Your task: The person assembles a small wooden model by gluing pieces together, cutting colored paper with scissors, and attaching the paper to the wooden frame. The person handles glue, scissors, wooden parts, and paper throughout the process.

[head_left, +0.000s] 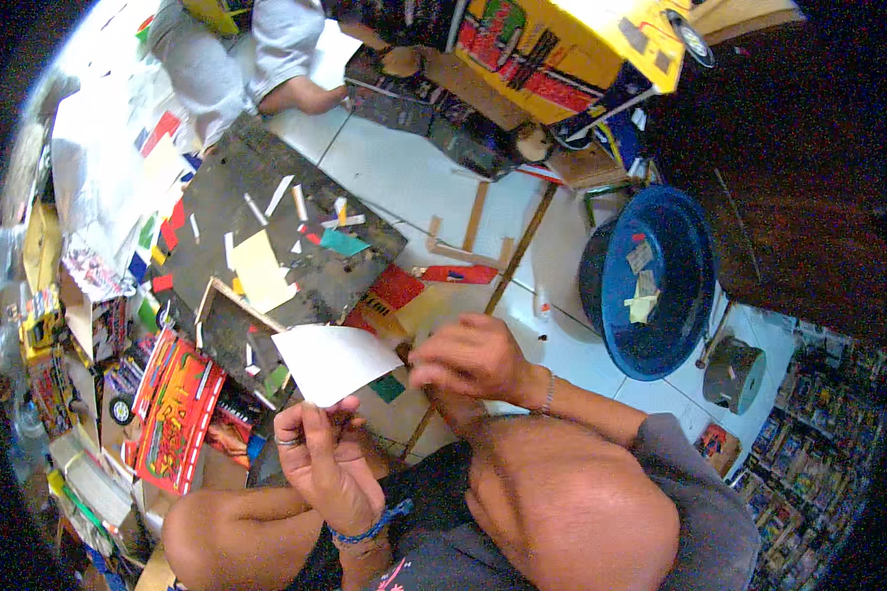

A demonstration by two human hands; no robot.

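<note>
A white piece of paper or thin card [335,361] is pinched at its lower edge between the thumb and fingers of my left hand [327,461], which wears a ring and a blue braided bracelet. My right hand [473,357] hovers just past the sheet's right corner, with its fingers curled in. Whatever those fingers hold, if anything, is hidden. Beyond the sheet lies a dark worn board [256,187], strewn with paper scraps, a cream sheet [262,272] and a teal piece [345,242]. A thin wooden strip [244,305] rests at the board's near edge.
To the right stands a blue basin [613,295] with a few scraps inside. A yellow and red model vehicle body [542,59] is at the top. Another person's grey-clothed leg [202,74] is at the upper left. A red printed panel [179,414] leans at the left.
</note>
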